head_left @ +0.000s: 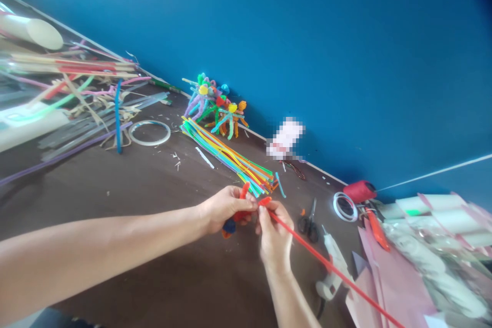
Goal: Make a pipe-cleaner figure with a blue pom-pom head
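Observation:
My left hand (225, 208) is closed on a small pipe-cleaner figure (235, 218) with red, orange and blue parts, held just above the dark brown table (154, 200). My right hand (273, 236) pinches the end of a long red pipe cleaner (334, 269) against the figure. The red strand runs down to the lower right, past the frame's bottom. Both hands meet at the figure, fingertips touching.
A bundle of coloured pipe cleaners (230, 156) lies just beyond the hands, finished pipe-cleaner figures (215, 105) stand by the blue wall. Scissors (308, 220), a glue gun (332, 264), tape rings (149, 132), red thread spool (359, 191) and paper rolls (442, 215) crowd the right.

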Demonstrator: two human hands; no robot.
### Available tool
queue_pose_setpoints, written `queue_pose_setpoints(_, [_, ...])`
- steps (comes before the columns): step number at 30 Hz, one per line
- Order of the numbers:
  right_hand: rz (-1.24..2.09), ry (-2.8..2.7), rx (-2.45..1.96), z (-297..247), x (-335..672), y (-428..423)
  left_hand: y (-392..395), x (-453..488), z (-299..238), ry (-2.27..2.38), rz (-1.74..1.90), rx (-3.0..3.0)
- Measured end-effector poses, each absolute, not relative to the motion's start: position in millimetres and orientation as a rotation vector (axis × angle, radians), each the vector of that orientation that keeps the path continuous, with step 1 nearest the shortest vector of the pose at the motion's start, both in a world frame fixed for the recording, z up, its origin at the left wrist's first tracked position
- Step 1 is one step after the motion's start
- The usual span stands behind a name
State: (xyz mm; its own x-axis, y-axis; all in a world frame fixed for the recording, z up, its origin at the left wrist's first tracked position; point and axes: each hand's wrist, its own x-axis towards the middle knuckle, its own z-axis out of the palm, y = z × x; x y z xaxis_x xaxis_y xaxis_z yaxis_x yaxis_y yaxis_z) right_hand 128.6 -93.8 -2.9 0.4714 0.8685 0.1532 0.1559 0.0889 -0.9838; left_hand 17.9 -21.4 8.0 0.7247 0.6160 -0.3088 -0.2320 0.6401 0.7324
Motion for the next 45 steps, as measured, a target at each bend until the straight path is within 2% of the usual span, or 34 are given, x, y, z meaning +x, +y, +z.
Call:
queue_pose_setpoints(11, [0.616, -1.084, -1.583, 9, 128, -92, -15, 17, 8, 0.614, 0.462, 0.719])
queue_pose_setpoints(16, [0.36, -1.274, -1.606, 13, 129, -94, -13, 18, 11, 0.667, 0.524, 0.756])
queue_pose_setpoints(27, [-0.051, -1.821, -1.58, 27, 138, -101, -11, 15, 12, 0.797, 0.668, 1.489])
queue_pose_setpoints(31, [-0.154, -1.805, -1.558, 36, 140, -101, -8, 12, 16, 0.792, 0.695, 1.834])
queue_pose_setpoints(34, [0.028, -1.7, -1.52, 36, 141, -98, -4, 7, 23, 0.703, 0.646, 2.019])
queue_pose_setpoints(39, [0.711, -1.407, -1.501, 30, 145, -96, 2, 0, 35, 0.419, 0.515, 2.114])
queue_pose_setpoints(45, [1.28, -0.932, -1.22, 29, 145, -96, 3, -4, 39, 0.194, 0.376, 1.809])
